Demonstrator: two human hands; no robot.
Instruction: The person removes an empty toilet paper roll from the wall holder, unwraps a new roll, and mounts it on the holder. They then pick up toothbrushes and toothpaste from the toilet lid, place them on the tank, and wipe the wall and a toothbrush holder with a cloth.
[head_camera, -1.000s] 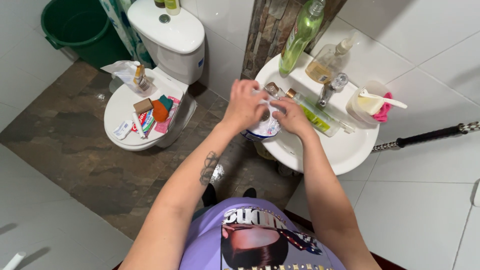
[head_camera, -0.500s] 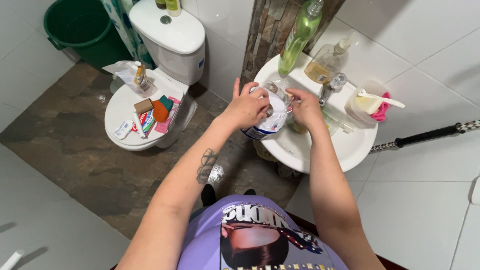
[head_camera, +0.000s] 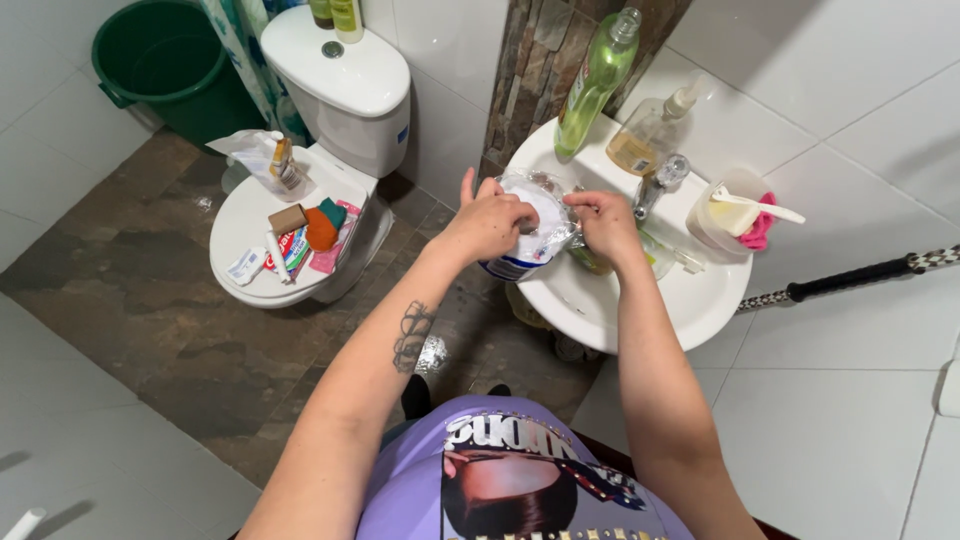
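My left hand (head_camera: 488, 222) and my right hand (head_camera: 603, 226) both grip a clear plastic bag of white powder (head_camera: 535, 228) with a blue band near its bottom. I hold it over the left rim of a white round sink (head_camera: 690, 300). The left hand pinches the bag from the left with fingers partly inside its top. The right hand holds the bag's right edge. A small greenish item lies in the basin just beneath my right hand, mostly hidden.
A green bottle (head_camera: 595, 80), a clear soap dispenser (head_camera: 650, 135), a tap (head_camera: 655, 180) and a tub with a white utensil (head_camera: 735, 210) stand on the sink's rim. Left is a closed toilet (head_camera: 250, 235) holding small toiletries. A green bucket (head_camera: 165, 65) stands far left.
Both hands have lifted the bag slightly and spread its top, moving it from over the basin toward the sink's left rim.
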